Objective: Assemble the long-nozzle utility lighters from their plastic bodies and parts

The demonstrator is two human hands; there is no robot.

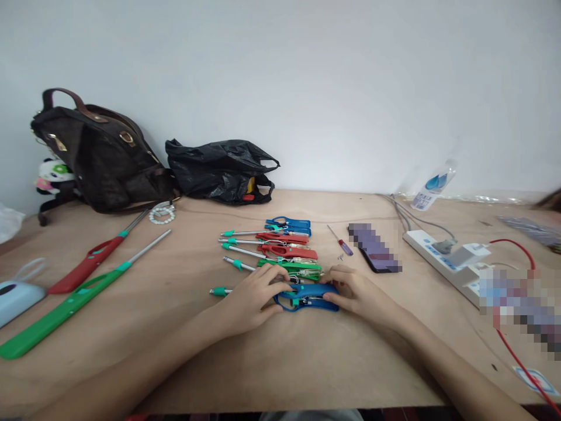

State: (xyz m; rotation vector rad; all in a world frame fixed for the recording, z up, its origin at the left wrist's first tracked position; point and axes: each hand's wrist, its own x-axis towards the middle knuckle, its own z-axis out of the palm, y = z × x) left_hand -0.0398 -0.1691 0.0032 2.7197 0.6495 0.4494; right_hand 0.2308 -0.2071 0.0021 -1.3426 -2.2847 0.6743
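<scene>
A blue long-nosed lighter (314, 290) lies near me with its casing opened up, small inner parts showing between the halves. My left hand (258, 292) is closed at its trigger end, fingers and thumb around the edge. At the other end my right hand (357, 292) pinches the casing between thumb and fingers. A metal tube with a teal collar (220, 292) sticks out left from under my left hand. Just beyond lies a green lighter (289, 268), partly hidden by my fingers. Farther back are two red lighters (291, 251) and another blue casing (291, 224), also opened.
A small screwdriver (340, 240) and a phone (374, 248) lie right of the row. A power strip (432, 254) with cables and a bottle (433, 186) stand farther right. Whole green (65, 313) and red (90, 264) lighters lie left; a backpack (109, 158) and black bag (214, 169) are behind.
</scene>
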